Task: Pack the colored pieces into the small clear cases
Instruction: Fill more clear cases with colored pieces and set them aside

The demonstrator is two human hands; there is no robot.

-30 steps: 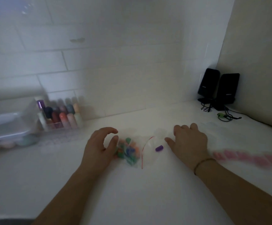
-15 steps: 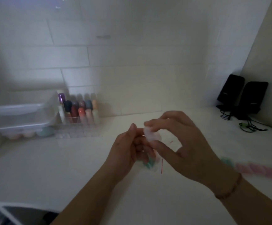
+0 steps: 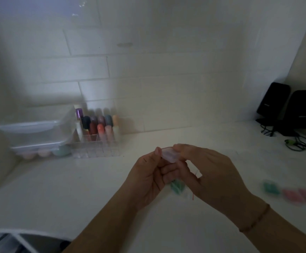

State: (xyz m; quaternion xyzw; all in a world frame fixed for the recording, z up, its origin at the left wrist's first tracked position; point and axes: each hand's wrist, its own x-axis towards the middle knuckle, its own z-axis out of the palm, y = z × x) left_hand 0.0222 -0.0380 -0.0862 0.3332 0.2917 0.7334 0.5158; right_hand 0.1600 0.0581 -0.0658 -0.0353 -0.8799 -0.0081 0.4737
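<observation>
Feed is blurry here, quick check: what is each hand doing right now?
Left hand: pinching the small clear case.
Right hand: gripping the same case from the other side.

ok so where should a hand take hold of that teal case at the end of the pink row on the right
Pinch the teal case across its two free sides, near and far, coming from above. It lies flat on the white counter, and its right end seems to meet the pink cases, though blur hides any gap; a side approach is blocked there. Both hands are busy: the left hand and right hand pinch a small clear case.
</observation>
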